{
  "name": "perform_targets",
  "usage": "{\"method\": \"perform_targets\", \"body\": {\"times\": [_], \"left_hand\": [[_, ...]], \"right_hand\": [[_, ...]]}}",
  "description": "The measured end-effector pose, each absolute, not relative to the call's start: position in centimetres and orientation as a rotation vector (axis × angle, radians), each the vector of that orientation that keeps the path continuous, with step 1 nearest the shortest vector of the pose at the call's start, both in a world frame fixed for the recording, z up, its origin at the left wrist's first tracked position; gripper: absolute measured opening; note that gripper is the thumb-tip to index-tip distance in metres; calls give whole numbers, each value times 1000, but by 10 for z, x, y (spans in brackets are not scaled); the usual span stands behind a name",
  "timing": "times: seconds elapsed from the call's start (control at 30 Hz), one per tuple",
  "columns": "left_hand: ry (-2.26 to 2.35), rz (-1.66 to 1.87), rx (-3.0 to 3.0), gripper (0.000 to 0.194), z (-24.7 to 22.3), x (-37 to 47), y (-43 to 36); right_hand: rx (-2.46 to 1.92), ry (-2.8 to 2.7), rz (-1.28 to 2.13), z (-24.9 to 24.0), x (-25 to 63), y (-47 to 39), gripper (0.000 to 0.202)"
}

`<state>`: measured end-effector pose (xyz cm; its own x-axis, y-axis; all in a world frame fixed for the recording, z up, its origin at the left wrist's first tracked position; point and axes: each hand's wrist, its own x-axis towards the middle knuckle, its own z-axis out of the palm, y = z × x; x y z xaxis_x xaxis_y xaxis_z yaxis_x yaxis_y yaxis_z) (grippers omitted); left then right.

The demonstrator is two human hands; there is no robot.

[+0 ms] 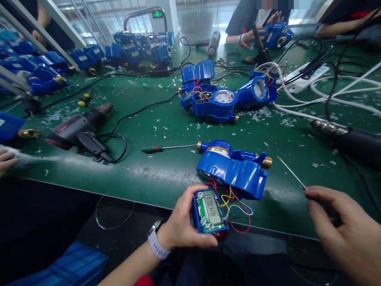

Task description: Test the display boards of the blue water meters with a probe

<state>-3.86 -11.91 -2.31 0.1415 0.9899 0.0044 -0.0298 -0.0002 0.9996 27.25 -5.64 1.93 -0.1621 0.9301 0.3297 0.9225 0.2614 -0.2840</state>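
Observation:
My left hand (187, 222) grips a small display module (210, 211), a green circuit board with a lit-up digit screen in a blue frame, at the table's front edge. Red, yellow and white wires (230, 200) run from it to a blue water meter (233, 171) lying on its side just beyond, with brass pipe ends. In my right hand (342, 226) is a screwdriver (293, 174), its thin shaft pointing up and left toward the meter without touching it. A second screwdriver (153, 149) with a green handle lies left of the meter.
A heat gun (81, 129) lies at left, another black barrel tool (342, 135) at right. Opened meters (214, 97) stand mid-table, and several more (139, 51) crowd the back left. Cables and a power strip (306, 77) fill the right. Co-workers' hands (274, 20) are across the table.

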Motion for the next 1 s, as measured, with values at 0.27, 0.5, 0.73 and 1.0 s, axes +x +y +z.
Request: {"method": "perform_targets", "body": {"times": [0.27, 0.5, 0.73, 1.0], "left_hand": [[890, 1174, 682, 85, 5, -3, -134], [720, 1168, 676, 88, 10, 30, -141], [1192, 803, 1583, 31, 40, -3, -124], [1301, 731, 2464, 63, 52, -33, -37]], "right_hand": [[-1430, -2224, -117, -13, 279, -40, 33], [-1128, -1803, 829, -12, 219, -103, 60], [-1206, -1090, 1484, -19, 208, -118, 67], [-1253, -1998, 617, 48, 226, -94, 40]]}}
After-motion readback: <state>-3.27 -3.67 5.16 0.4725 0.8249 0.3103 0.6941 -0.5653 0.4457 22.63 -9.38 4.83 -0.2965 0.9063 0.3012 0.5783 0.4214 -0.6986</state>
